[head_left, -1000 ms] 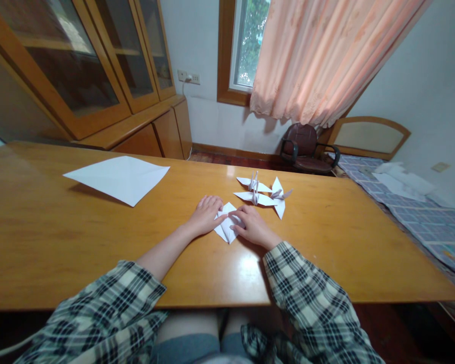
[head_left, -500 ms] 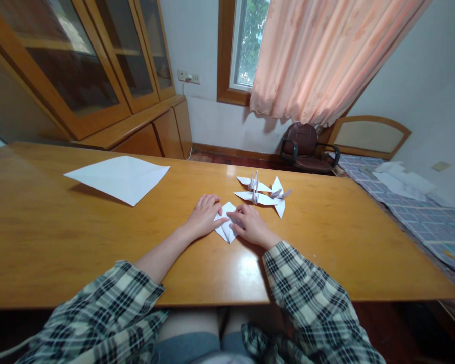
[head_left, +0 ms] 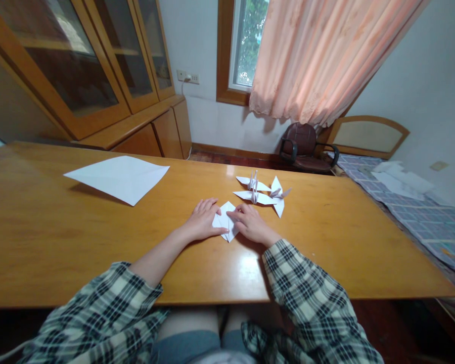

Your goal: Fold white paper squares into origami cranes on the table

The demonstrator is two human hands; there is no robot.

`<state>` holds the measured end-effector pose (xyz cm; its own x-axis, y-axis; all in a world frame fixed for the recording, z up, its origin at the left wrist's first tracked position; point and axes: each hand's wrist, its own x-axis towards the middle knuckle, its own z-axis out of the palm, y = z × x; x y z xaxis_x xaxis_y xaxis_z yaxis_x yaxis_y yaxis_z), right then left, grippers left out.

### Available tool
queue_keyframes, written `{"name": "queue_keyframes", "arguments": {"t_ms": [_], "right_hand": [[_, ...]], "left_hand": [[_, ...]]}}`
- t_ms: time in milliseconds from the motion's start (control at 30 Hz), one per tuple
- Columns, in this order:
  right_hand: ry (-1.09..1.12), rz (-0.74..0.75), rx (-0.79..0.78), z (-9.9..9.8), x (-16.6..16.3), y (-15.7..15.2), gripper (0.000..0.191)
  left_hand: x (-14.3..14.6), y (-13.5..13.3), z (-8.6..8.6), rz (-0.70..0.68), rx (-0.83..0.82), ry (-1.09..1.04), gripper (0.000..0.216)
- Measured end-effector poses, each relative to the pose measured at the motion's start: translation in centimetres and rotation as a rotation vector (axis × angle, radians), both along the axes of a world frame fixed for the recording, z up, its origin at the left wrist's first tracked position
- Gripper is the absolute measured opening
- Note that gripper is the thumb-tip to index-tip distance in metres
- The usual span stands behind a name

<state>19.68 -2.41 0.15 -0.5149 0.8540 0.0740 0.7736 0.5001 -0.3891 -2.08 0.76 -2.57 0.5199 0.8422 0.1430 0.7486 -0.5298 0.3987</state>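
Observation:
A small folded white paper [head_left: 225, 218], roughly diamond-shaped with crease lines, lies on the table between my hands. My left hand [head_left: 203, 220] rests along its left side, fingers stretched out and thumb reaching over the lower part of the paper. My right hand [head_left: 251, 222] is at the right edge, its fingers bent, with index finger and thumb closed on the paper; the right corner is hidden beneath them. Just beyond my right hand stand three white paper cranes: one at the back [head_left: 253, 182], one in front [head_left: 255, 196] and one to the right [head_left: 278, 194].
A large white paper sheet [head_left: 123, 177] lies at the left of the wooden table [head_left: 98, 242], one side raised off the surface. Past the table are a glass-door cabinet [head_left: 151, 108], a brown armchair [head_left: 303, 144] and a bed [head_left: 413, 197].
My left thumb has slid down toward the lower point of the folded paper, uncovering its middle. The right hand has barely moved; the cranes and large sheet stay put.

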Motion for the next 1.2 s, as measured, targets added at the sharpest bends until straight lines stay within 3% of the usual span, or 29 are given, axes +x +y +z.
{"name": "queue_keyframes", "arguments": {"t_ms": [200,600,700,833,1200], "right_hand": [[0.019,-0.024,0.01,-0.1,-0.2,0.0,0.035],[0.033,-0.033,-0.004,-0.1,-0.1,0.2,0.048],[0.031,-0.031,0.006,-0.2,-0.1,0.2,0.047],[0.023,-0.024,0.014,-0.1,-0.1,0.1,0.048],[0.024,-0.032,0.011,-0.2,0.0,0.1,0.048]], "left_hand": [[0.3,-0.4,0.2,0.02,-0.023,0.038,0.067],[0.5,-2.0,0.8,0.032,-0.032,0.097,0.083],[0.1,-1.6,1.4,0.026,-0.065,0.08,0.07],[-0.7,-0.3,1.6,0.08,0.014,0.021,0.03],[-0.4,1.8,0.1,0.21,0.076,-0.059,0.018]]}}
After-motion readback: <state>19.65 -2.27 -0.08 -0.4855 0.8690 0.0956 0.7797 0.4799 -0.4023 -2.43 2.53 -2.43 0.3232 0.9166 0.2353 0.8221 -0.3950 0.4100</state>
